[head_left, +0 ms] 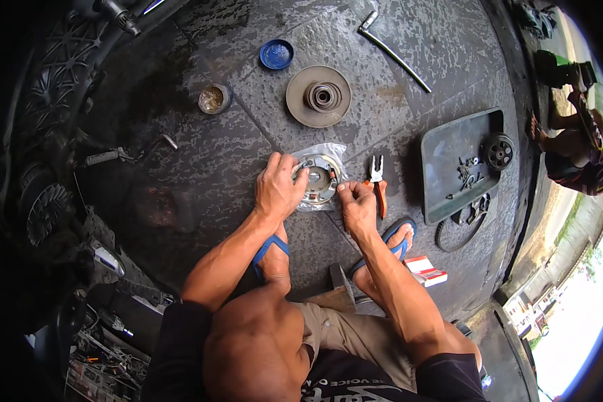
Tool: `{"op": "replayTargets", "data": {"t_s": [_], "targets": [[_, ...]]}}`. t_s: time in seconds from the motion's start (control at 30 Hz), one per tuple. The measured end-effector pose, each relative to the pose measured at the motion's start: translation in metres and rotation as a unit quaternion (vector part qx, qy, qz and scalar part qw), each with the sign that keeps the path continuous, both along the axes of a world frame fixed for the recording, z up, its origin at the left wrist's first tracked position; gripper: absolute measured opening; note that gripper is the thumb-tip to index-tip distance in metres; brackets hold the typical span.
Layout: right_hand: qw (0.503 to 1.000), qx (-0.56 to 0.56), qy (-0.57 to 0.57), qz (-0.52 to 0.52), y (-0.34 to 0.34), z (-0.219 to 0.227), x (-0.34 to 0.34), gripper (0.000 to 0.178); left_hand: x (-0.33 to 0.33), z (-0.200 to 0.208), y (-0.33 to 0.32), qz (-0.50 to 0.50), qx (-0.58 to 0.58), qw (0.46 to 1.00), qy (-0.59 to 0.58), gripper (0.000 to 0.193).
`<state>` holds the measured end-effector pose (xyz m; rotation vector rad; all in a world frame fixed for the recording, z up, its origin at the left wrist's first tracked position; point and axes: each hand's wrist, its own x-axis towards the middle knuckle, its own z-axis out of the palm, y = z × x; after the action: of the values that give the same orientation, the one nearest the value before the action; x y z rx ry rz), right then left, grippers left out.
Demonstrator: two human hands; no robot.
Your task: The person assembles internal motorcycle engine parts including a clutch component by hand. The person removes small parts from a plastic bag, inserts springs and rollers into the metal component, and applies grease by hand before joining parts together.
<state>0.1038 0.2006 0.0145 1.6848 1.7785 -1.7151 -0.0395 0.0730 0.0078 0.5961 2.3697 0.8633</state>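
Note:
A round metal clutch shoe plate (313,192) with small springs lies on a clear plastic bag (337,150) on the floor. My left hand (279,185) grips its left rim, the fingers bent over the edge and the thumb on top. On the opposite side, my right hand (358,208) has thumb and fingertips pinched together at the right rim. Whether anything small sits in that pinch is hidden. Just right of this hand rest pliers (380,187) with orange handles. Beyond the plate stands a pulley with a coil spring (321,96).
A grey tray (427,181) with loose bolts lies at right, beside a belt (442,241) and a red-and-white box (425,270). Farther off are a blue lid (276,54), an open can (214,99) and a long-handled wrench (398,57). Another person (579,137) sits at far right.

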Motion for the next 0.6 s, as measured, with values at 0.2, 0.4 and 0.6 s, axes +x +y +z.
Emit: {"op": "replayTargets", "data": {"t_s": [0.2, 0.4, 0.6], "targets": [[1.000, -0.006, -0.008, -0.012, -0.004, -0.001, 0.000, 0.025, -0.001, 0.002, 0.002, 0.000, -0.008, 1.000, 0.000, 0.024], [0.998, 0.045, -0.045, 0.003, -0.003, 0.004, -0.008, 0.025, 0.001, 0.003, 0.002, 0.014, -0.027, 0.999, -0.026, 0.024], [0.974, 0.192, 0.022, 0.119, -0.002, 0.019, -0.015, 0.022, 0.022, 0.002, -0.017, 0.078, -0.040, 0.991, -0.100, 0.029]]}}
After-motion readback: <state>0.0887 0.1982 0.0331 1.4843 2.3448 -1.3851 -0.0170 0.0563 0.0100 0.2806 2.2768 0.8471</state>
